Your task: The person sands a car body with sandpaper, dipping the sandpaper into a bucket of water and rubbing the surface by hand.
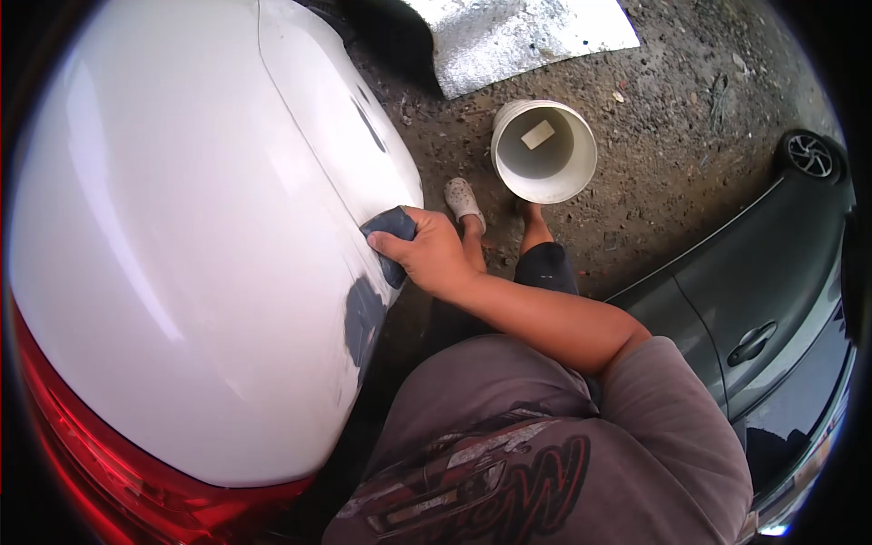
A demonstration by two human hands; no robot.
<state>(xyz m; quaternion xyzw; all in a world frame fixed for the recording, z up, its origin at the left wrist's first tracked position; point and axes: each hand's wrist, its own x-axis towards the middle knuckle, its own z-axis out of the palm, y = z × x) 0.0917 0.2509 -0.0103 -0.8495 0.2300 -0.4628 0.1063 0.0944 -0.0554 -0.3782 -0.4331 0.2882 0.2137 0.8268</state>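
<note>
Sandpaper (pixel 392 222), dark grey and seemingly folded, is pinched by the right hand (pixel 438 256), its thumb in front and its fingers largely hidden behind, and appears to rest against the white car's (pixel 191 227) curved rear corner, just beside a grey patch (pixel 364 315). It looks light, thin and bendable, probably gritty; an edge grip should leave most of its face free. The wrist looks nearly straight, the forearm (pixel 545 313) reaching across the torso. The left hand is out of view. Beyond stands a white bucket (pixel 575 166).
</note>
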